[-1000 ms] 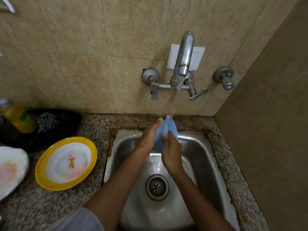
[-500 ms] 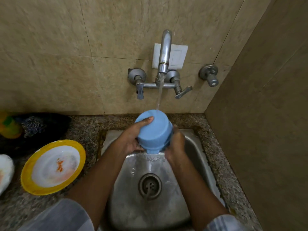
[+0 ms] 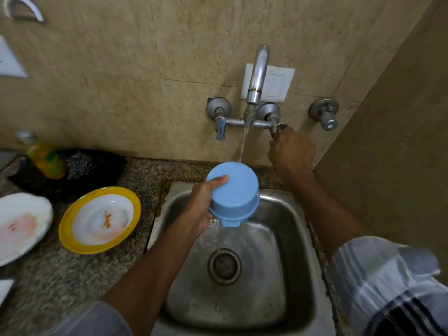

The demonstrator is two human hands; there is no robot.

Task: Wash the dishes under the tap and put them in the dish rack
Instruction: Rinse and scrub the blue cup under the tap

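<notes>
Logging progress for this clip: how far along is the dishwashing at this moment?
Done: nothing visibly racked; no dish rack is in view. In hand: the left hand holds the blue bowl upside down under the running tap, while the right hand grips the tap lever. Left: the yellow-rimmed plate and white plate sit stained on the counter.

Dim, warm, even light fills the scene, with no hard shadows. Soft glare sits on the steel sink (image 3: 286,229) walls around the drain. Wide-angle bending curves the wall tiles far from the sink, and the sleeve (image 3: 388,282) at its right is smeared with blur.
</notes>
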